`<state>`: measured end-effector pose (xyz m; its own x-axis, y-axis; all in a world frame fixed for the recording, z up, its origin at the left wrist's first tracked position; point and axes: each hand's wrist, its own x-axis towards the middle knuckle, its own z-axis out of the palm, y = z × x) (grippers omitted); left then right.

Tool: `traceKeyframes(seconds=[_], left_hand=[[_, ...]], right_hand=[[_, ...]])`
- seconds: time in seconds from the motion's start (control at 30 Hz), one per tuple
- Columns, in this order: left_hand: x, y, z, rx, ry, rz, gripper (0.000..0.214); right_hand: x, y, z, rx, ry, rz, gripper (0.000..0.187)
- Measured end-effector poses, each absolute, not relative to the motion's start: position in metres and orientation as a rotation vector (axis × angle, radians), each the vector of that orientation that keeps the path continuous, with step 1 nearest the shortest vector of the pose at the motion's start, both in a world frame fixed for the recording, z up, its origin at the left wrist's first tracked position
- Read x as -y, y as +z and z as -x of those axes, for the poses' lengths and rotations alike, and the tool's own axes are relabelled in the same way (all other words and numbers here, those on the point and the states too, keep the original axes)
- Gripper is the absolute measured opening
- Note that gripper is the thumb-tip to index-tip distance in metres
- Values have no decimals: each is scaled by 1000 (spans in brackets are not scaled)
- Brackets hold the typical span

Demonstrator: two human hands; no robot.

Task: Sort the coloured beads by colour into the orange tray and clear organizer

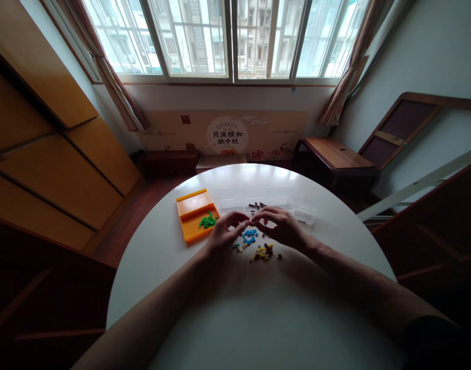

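My left hand (228, 229) and my right hand (281, 226) meet fingertip to fingertip above the white round table (228, 318). Both are pinched closed; whatever sits between the fingertips is too small to make out. Under them lies a loose group of small blue bricks (250, 234). Nearer to me is a pile of yellow and brown bricks (262, 252). Beside my left hand, small green bricks (208, 221) rest in an orange tray (197, 240). Dark brown bricks (256, 205) lie just beyond my fingers, at a clear plastic compartment box (231, 206) partly hidden by my hands.
A small clear container (304, 215) stands right of my right hand. Past the table are a low wooden bench (338, 152) and a window (197, 41). Wooden cabinets (61, 169) line the left side.
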<state>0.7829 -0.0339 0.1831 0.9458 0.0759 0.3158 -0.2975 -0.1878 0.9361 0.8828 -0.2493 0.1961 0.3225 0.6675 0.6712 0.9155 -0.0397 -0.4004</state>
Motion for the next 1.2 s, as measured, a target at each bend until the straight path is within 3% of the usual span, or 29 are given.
traceKeyframes(seconds=[0.37,0.73,1.2], left_hand=[[35,183,-779,397,482,-2080,12],[36,177,-776,539,472,-2350,8],[36,182,-775,502,413,-2371,9]], right_hand=[[240,186,-943,1166,-570,2124,13],[279,188,-903,1659,-262,1871,15],[285,185,-889,1598,-148,1892,10]])
